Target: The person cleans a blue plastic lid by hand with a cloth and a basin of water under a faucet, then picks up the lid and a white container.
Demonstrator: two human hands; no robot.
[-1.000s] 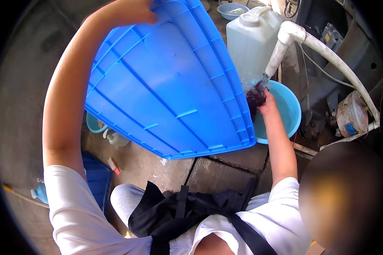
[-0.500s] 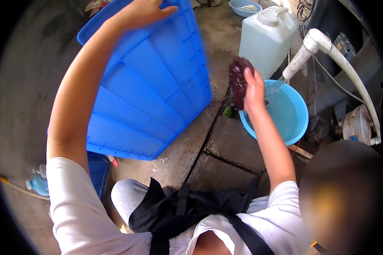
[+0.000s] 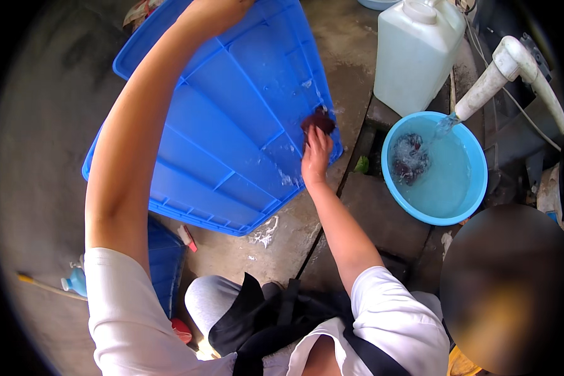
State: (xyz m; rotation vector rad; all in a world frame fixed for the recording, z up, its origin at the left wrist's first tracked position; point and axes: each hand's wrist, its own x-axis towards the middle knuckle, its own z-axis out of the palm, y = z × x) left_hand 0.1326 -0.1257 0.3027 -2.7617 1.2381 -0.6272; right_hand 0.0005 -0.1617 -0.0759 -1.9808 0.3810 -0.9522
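A large blue plastic lid [image 3: 232,119], ribbed and rimmed, stands tilted in front of me. My left hand [image 3: 222,11] grips its far upper edge; the fingertips are partly cut off by the picture's top. With my right hand [image 3: 317,153] I press a bunched dark red cloth [image 3: 320,119] against the lid's right side. Water streaks run down the plastic around the cloth. To the right, a light blue basin [image 3: 478,182] holds water and a dark, sunken, cloth-like lump [image 3: 410,158]. Water pours into it from a white pipe [image 3: 482,94].
A translucent white jug [image 3: 417,59] stands behind the basin. Left of my knee are a dark blue bin [image 3: 164,269] and a red-handled brush [image 3: 187,238]. The wet floor has a dark gap [image 3: 370,147] in it. A blurred rounded shape [image 3: 504,288] fills the lower right.
My right hand has brought the dark red cloth from beside the basin leftward onto the lid. Fresh water now runs on the lid. The view has shifted, and my left hand stays at the lid's upper edge.
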